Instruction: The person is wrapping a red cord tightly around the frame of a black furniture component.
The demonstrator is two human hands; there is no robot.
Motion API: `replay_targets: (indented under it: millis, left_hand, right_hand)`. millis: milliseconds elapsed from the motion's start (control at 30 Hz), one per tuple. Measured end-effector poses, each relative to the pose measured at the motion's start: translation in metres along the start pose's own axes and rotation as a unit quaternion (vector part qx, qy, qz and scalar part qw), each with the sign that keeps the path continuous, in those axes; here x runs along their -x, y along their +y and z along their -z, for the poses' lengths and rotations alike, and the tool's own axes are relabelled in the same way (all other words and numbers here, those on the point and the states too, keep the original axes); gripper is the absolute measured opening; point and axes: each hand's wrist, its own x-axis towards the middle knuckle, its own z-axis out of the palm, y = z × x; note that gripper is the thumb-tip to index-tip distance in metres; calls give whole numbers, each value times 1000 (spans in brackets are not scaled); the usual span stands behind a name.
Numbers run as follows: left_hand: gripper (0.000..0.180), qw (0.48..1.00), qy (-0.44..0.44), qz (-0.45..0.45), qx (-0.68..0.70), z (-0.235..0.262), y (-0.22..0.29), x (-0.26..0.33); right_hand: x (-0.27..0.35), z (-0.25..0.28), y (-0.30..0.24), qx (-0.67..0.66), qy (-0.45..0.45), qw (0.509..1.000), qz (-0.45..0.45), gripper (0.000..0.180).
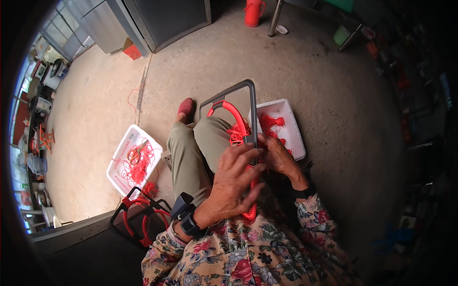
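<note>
Head view: a grey frame (pixel 228 97) stands upright on the person's lap, its right bar partly wound in red cord (pixel 237 125). The left hand (pixel 234 183) lies over that bar low down, fingers spread and curled around it, clamped on the frame. The right hand (pixel 279 159) sits just beside it, behind the bar, fingers pinched together at the cord; whether they actually grip the strand is hidden.

To wind well here, I judge the left hand should hold the frame steady while the right pulls each turn tight against the last, leaving no gaps and no overlap, and keeps the loose end from tangling.

The ground is bare, rough concrete. A white tray (pixel 292 125) with red cord pieces lies just right of the knee; another white tray (pixel 123 164) at left holds red strands and scissors (pixel 137 151). Two finished-looking frames (pixel 143 212) lean at lower left. A red flask (pixel 253 12) stands far off, near grey metal doors.
</note>
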Motion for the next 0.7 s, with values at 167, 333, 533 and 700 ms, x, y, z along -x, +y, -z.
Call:
replay_targets:
  millis: [167,333,533,700]
  left_hand:
    - [41,897,-223,-165,-343,-19,4,-18]
    - [33,860,-308,-144,-381,-23,8,-26]
    - [38,924,-199,-169,-280,-22,2,-15]
    - [27,973,-43,79,212,-8,8,-8]
  right_hand:
    - [9,3,-7,-185,20,982,36,24]
    - [20,9,-38,-158,59,984,55,21]
    - [12,3,-5,-152,-20,988,9,23]
    - [4,1,-18,-256,-72,964,-19,28]
